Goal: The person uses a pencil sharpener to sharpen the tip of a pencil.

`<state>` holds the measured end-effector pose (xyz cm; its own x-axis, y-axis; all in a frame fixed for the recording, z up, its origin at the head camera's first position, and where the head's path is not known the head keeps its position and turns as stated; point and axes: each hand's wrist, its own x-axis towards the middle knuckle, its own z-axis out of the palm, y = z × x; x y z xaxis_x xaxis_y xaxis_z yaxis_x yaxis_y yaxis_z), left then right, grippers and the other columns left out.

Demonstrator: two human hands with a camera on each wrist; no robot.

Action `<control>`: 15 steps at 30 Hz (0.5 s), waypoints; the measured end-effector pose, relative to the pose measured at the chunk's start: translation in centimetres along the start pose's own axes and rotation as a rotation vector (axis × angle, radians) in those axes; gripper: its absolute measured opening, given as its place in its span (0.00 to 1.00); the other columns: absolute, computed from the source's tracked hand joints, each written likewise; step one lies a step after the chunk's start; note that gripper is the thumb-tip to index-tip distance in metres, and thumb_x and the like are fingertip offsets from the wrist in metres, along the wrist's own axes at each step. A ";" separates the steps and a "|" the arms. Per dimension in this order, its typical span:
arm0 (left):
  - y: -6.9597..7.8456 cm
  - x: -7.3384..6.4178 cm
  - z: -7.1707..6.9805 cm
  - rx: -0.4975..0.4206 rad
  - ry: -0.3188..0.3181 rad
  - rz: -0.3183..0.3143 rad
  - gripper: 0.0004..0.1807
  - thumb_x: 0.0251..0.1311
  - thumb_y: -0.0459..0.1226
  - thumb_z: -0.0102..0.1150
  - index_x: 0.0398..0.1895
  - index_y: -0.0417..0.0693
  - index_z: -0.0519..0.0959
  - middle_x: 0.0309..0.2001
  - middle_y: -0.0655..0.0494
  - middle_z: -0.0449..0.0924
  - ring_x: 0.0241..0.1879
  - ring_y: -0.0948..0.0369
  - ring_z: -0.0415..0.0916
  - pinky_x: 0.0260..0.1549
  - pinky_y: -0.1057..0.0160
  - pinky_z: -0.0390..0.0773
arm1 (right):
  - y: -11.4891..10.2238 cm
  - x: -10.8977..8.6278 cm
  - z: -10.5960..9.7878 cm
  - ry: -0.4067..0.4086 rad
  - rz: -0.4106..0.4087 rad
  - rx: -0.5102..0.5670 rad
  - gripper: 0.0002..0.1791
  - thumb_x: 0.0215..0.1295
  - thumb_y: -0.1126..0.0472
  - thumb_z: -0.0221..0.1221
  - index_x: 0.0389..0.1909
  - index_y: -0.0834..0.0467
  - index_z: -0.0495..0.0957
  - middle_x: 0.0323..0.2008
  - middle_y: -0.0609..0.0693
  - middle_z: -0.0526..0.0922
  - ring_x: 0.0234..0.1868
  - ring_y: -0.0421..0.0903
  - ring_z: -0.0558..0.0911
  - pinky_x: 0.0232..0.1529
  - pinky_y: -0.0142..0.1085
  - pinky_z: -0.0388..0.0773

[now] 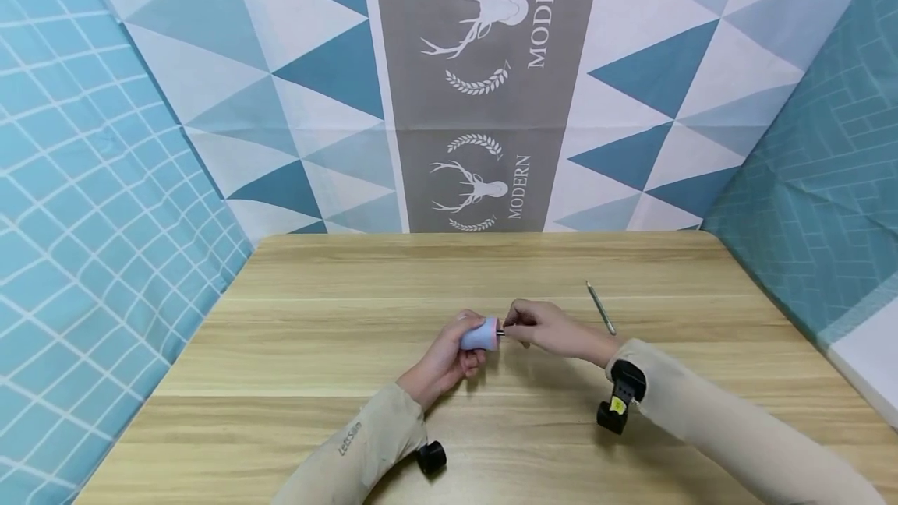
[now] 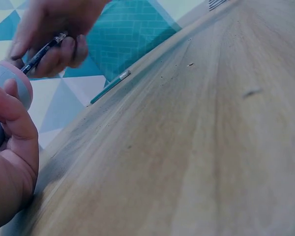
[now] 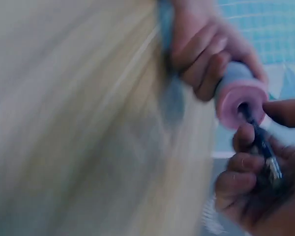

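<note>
My left hand [image 1: 443, 354] grips a small pale-blue pencil sharpener [image 1: 477, 336] a little above the table, its pink end turned to the right. In the right wrist view, a round hole shows in that pink end [image 3: 229, 101]. A dark pencil [image 3: 265, 147] sits with one end in the hole. My right hand [image 1: 550, 327] pinches this pencil close to the sharpener, and its silvery back end shows among the fingers. Inside the sharpener, the pencil's tip is hidden. Behind the right hand lies a second, greenish pencil [image 1: 601, 309] on the table, touched by neither hand.
The wood-grain table [image 1: 316, 294] spreads under both arms. A patterned cloth [image 1: 484, 107] hangs behind its far edge, and blue cloths [image 1: 84, 178] line the sides. At the far right stands a white surface [image 1: 866, 353]. Each wrist carries a black camera.
</note>
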<state>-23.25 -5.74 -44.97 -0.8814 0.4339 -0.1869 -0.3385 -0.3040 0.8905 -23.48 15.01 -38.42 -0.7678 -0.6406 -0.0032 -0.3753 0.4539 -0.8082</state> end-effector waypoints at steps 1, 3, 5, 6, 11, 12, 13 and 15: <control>0.0 0.0 0.0 -0.004 -0.003 0.000 0.07 0.66 0.44 0.50 0.36 0.52 0.66 0.20 0.56 0.73 0.11 0.69 0.65 0.09 0.74 0.62 | 0.1 -0.2 -0.1 0.024 -0.112 -0.154 0.03 0.71 0.64 0.58 0.36 0.59 0.75 0.26 0.46 0.77 0.24 0.39 0.72 0.22 0.31 0.69; -0.1 0.1 0.0 -0.020 -0.004 -0.003 0.07 0.66 0.44 0.49 0.36 0.53 0.66 0.19 0.57 0.73 0.11 0.69 0.64 0.09 0.74 0.61 | 0.3 -0.5 -0.2 0.086 -0.328 -0.483 0.02 0.68 0.66 0.60 0.37 0.58 0.75 0.29 0.44 0.78 0.28 0.39 0.76 0.27 0.30 0.75; 0.0 0.1 0.0 -0.049 -0.002 -0.010 0.07 0.67 0.44 0.48 0.36 0.53 0.66 0.19 0.57 0.72 0.11 0.69 0.63 0.10 0.74 0.61 | 0.7 -0.5 -0.2 0.135 -0.506 -0.769 0.03 0.70 0.66 0.58 0.36 0.58 0.73 0.29 0.45 0.77 0.27 0.39 0.75 0.26 0.30 0.75; 0.0 0.1 -0.1 -0.063 -0.002 -0.013 0.07 0.67 0.44 0.48 0.35 0.53 0.65 0.19 0.57 0.72 0.11 0.70 0.63 0.10 0.74 0.60 | 1.0 -0.4 -0.1 0.159 -0.579 -0.902 0.04 0.74 0.65 0.54 0.36 0.59 0.71 0.29 0.45 0.75 0.26 0.38 0.74 0.25 0.29 0.74; 0.2 0.0 -0.1 -0.108 -0.025 -0.038 0.06 0.68 0.43 0.47 0.36 0.53 0.64 0.21 0.57 0.71 0.12 0.70 0.63 0.11 0.76 0.60 | 2.2 0.4 0.3 0.283 -0.795 -1.306 0.23 0.83 0.58 0.26 0.34 0.60 0.67 0.22 0.46 0.71 0.18 0.39 0.69 0.16 0.29 0.68; 0.2 0.0 -0.1 -0.109 -0.030 -0.041 0.05 0.68 0.43 0.47 0.36 0.53 0.64 0.21 0.56 0.71 0.13 0.70 0.64 0.11 0.76 0.60 | 2.4 0.6 0.4 0.311 -0.818 -1.324 0.25 0.83 0.57 0.24 0.34 0.60 0.68 0.20 0.46 0.71 0.16 0.39 0.68 0.15 0.29 0.68; 0.3 0.0 -0.1 -0.111 -0.031 -0.042 0.05 0.68 0.43 0.46 0.36 0.54 0.64 0.22 0.56 0.71 0.13 0.70 0.64 0.11 0.76 0.60 | 2.5 0.8 0.5 0.331 -0.827 -1.319 0.25 0.83 0.56 0.24 0.34 0.59 0.69 0.18 0.45 0.71 0.15 0.39 0.67 0.14 0.29 0.67; 0.2 0.0 -0.1 -0.125 -0.018 -0.042 0.05 0.69 0.43 0.46 0.35 0.55 0.65 0.21 0.56 0.71 0.12 0.71 0.63 0.11 0.76 0.60 | 2.5 1.1 0.8 0.340 -0.791 -1.234 0.20 0.83 0.56 0.33 0.34 0.58 0.69 0.14 0.43 0.68 0.12 0.37 0.64 0.12 0.29 0.63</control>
<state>-23.35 -5.85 -44.79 -0.8599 0.4632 -0.2143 -0.4141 -0.3878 0.8235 -24.86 14.89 -40.89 -0.1791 -0.8711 0.4573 -0.7949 0.4020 0.4544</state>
